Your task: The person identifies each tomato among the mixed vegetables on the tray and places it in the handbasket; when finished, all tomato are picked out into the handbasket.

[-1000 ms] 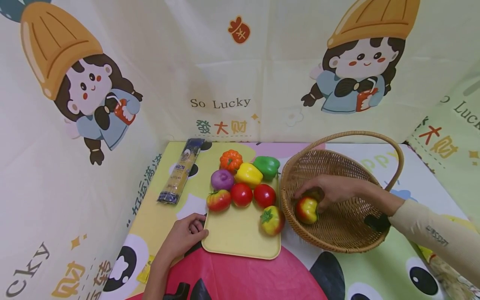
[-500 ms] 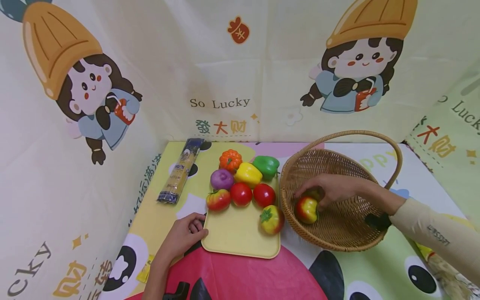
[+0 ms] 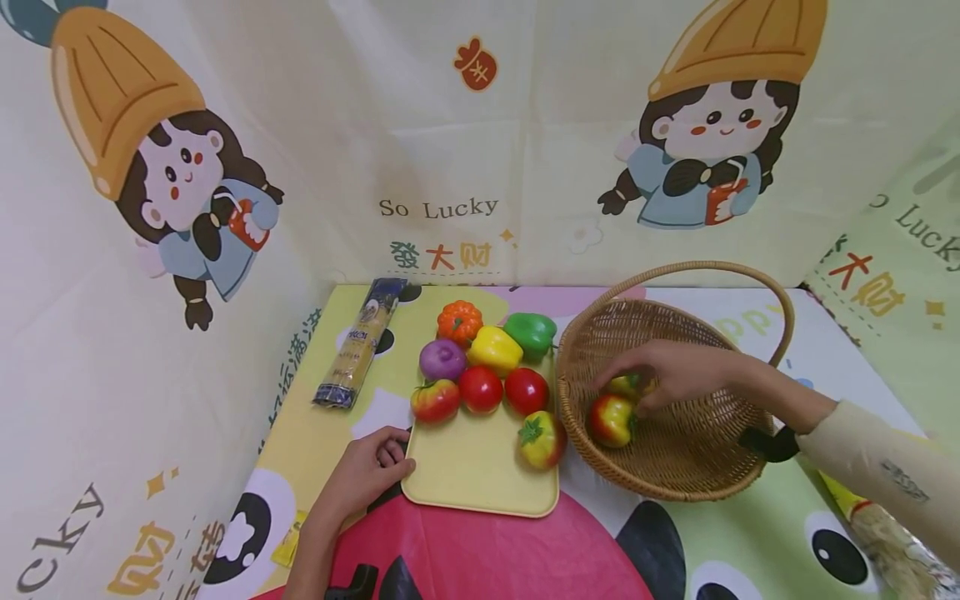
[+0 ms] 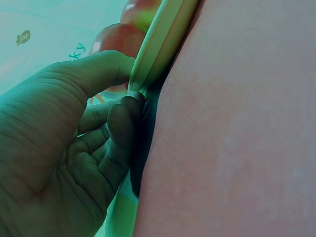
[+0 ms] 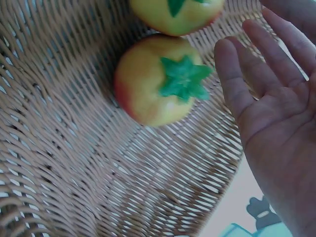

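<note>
In the head view, the right hand (image 3: 678, 377) is hovering inside the wicker basket (image 3: 697, 467), beside two red-and-yellow fruits (image 3: 611, 421) lying in its left side; the left hand (image 3: 367, 467) is touching the left edge of the yellow tray (image 3: 472, 479). In the left wrist view, it is pinching that edge. In the right wrist view, spread fingers (image 5: 229, 66) are hanging apart from the fruits.

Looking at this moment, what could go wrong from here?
If the left hand, pinching the yellow tray, tilts it, the round red fruits might roll. The red-and-yellow fruit at its right edge looks likeliest to fall. The right hand is inside the basket, forearm crossing the rim; a hasty withdrawal might drag it.
</note>
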